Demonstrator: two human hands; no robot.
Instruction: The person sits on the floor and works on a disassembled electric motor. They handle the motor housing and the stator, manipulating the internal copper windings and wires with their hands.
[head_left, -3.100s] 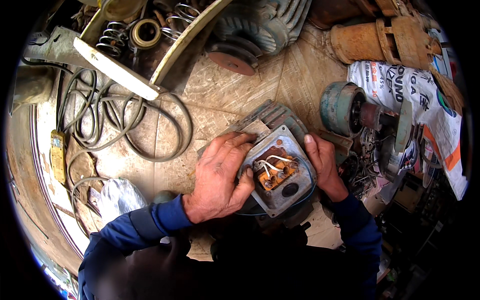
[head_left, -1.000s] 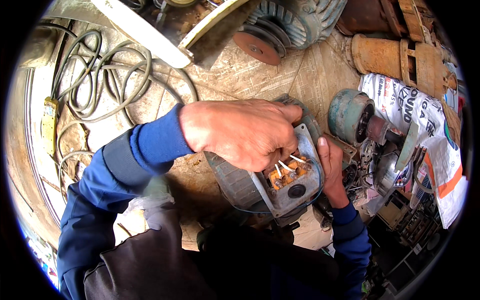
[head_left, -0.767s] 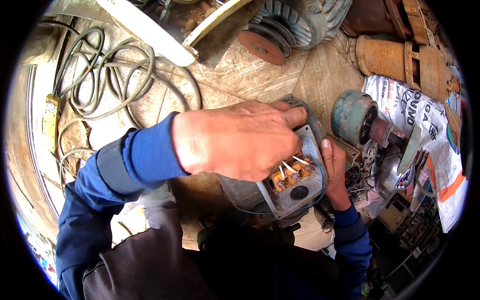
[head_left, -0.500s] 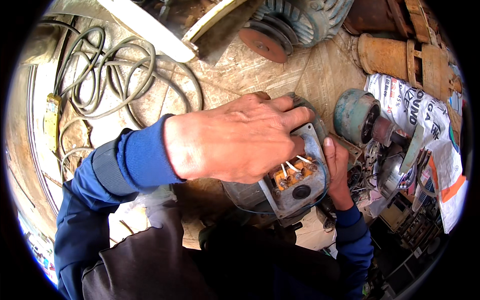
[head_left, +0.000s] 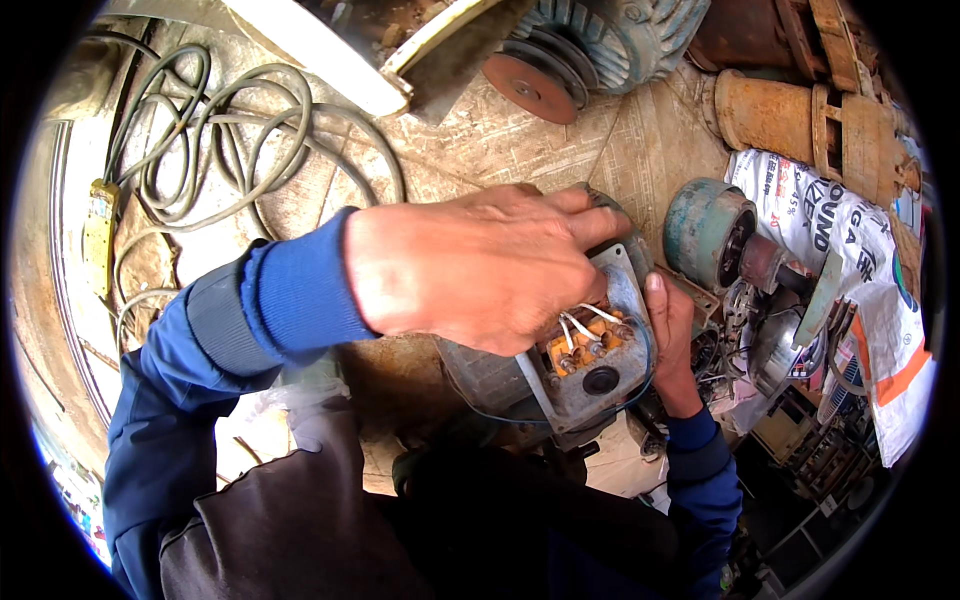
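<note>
Navy sleeves (head_left: 175,360) with blue knitted cuffs (head_left: 310,285) are coming in from both sides of dark brown cloth (head_left: 290,520) at the lower edge. Just beyond, a grey finned electric motor (head_left: 480,375) is lying between the person's arms, its metal terminal box (head_left: 625,285) facing up without a lid. Inside the box, an orange terminal block (head_left: 572,358) is carrying white-sleeved leads (head_left: 572,325), and a round black grommet (head_left: 600,380) is sitting beside it. A thin blue wire (head_left: 652,365) is curving around the outside. The left hand (head_left: 475,270) is arching over the box's upper left, fingers bent down; their tips are hiding, so whether they are pinching anything cannot be told. The right hand (head_left: 672,335) is lying along the box's right side, thumb pointing up, its other fingers hidden; how firmly it is gripping cannot be told.

Farther out, a green cylindrical housing (head_left: 700,230) is standing near a white sack (head_left: 895,350) at right, while grey cable (head_left: 390,150) is looping across the floor (head_left: 640,140) at left. Farthest, a rusty grooved pulley (head_left: 530,88) and a rust-brown cylindrical casing (head_left: 765,115) are resting.
</note>
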